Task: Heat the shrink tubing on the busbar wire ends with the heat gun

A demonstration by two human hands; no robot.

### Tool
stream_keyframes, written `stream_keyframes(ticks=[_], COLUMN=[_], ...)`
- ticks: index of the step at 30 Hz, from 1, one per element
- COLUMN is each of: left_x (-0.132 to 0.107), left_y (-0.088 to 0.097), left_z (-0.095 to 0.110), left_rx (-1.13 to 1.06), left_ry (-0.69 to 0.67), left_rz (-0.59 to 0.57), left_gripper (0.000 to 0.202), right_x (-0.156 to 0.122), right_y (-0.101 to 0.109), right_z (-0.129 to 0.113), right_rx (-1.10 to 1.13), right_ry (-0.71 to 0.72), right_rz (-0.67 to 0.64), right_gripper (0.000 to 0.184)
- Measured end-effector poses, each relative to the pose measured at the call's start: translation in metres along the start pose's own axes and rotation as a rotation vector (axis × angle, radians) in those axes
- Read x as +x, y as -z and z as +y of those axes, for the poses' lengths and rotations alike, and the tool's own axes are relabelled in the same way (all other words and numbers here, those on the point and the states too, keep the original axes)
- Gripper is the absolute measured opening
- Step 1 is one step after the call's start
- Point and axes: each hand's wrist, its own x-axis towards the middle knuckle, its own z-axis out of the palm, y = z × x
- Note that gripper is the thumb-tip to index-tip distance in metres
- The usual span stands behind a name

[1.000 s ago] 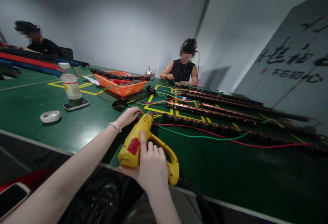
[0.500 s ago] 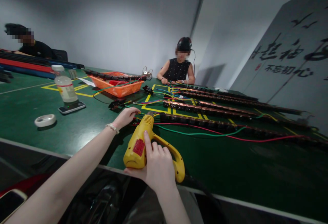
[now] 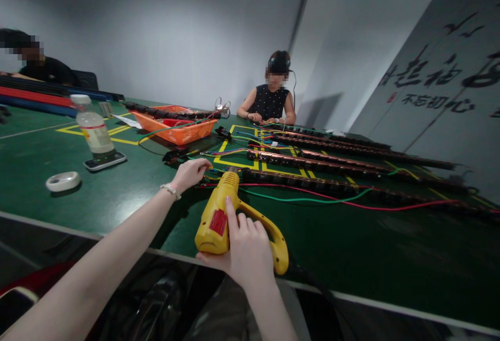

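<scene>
My right hand [image 3: 248,242] is wrapped round the body of a yellow heat gun [image 3: 219,213], its index finger stretched along the housing. The gun's metal nozzle points away from me, toward wire ends by the nearest black strip [image 3: 297,178]. My left hand [image 3: 191,173] pinches thin coloured wires just left of the nozzle; the fingertips partly hide them. From the strip's end a green wire [image 3: 289,199] and a red wire [image 3: 406,208] run off to the right along the table.
Several more black and copper strips [image 3: 336,161] lie behind. An orange basket [image 3: 175,134], a bottle [image 3: 94,127] on a phone-like device [image 3: 105,162] and a white ring-shaped object [image 3: 63,181] are to the left. One co-worker [image 3: 271,102] sits opposite, another [image 3: 47,70] far left.
The heat gun in my right hand has shifted slightly right, away from my left hand. My left hand keeps its pinch on the wires. The view has turned a little.
</scene>
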Motion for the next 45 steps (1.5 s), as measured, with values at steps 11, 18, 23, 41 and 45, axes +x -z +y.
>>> stream_keyframes(ticks=[11, 18, 23, 41, 45], left_x=[-0.001, -0.002, -0.001, -0.002, -0.002], left_y=[-0.002, 0.002, 0.001, -0.008, -0.006], left_z=[-0.010, -0.008, -0.010, -0.015, -0.013], left_rx=[-0.107, -0.140, -0.164, -0.158, -0.113], left_ry=[-0.025, -0.021, -0.042, -0.068, -0.041], left_rz=[-0.044, -0.074, -0.072, -0.050, -0.088], left_gripper=[0.029, 0.030, 0.030, 0.030, 0.027], right_x=[0.009, 0.015, 0.014, 0.002, -0.001], right_y=[-0.006, -0.009, -0.011, 0.002, 0.001], right_z=[-0.031, -0.048, -0.050, 0.014, 0.022], right_rx=[-0.027, 0.051, 0.058, 0.037, 0.013], right_ry=[0.052, 0.063, 0.064, 0.126, 0.094], right_rz=[-0.021, -0.028, -0.010, -0.024, 0.003], right_gripper=[0.111, 0.123, 0.126, 0.100, 0.105])
